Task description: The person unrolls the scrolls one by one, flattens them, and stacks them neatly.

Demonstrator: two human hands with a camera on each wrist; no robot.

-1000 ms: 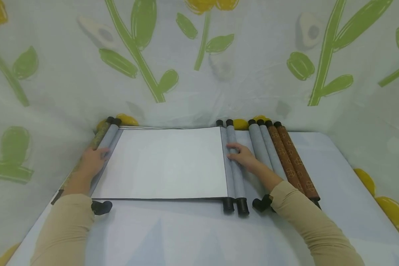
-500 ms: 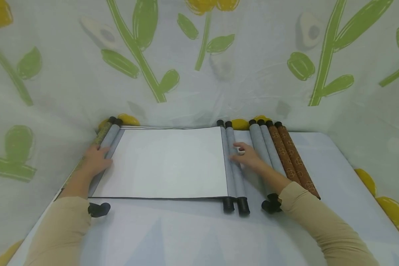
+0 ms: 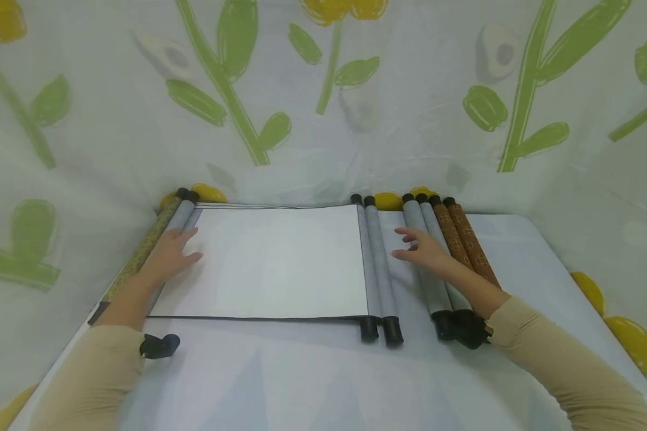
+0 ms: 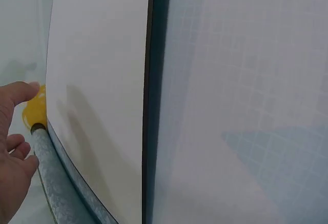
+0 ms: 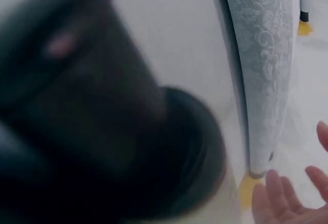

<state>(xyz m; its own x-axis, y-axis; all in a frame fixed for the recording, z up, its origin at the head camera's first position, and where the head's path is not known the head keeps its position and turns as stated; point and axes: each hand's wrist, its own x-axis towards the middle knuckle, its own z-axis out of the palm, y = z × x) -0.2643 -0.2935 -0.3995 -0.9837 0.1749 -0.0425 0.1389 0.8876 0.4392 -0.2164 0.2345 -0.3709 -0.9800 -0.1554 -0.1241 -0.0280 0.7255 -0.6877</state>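
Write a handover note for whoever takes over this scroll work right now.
Left hand: open, fingers straight, at the left edge of the unrolled scroll by its left roller.
Right hand: open, holding nothing, over the grey rolled scrolls, just right of the open scroll's right roller.
Two brown patterned scrolls lie furthest right.
Done: one scroll lies spread flat on the table.
Left: probably the four rolled ones, still closed.

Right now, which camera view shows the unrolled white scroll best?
The head view: the whole unrolled white scroll lies flat between its grey rollers, left hand at its left edge. The left wrist view shows only part of the sheet and one dark edge. The right wrist view shows only a patterned grey roller, otherwise blocked.
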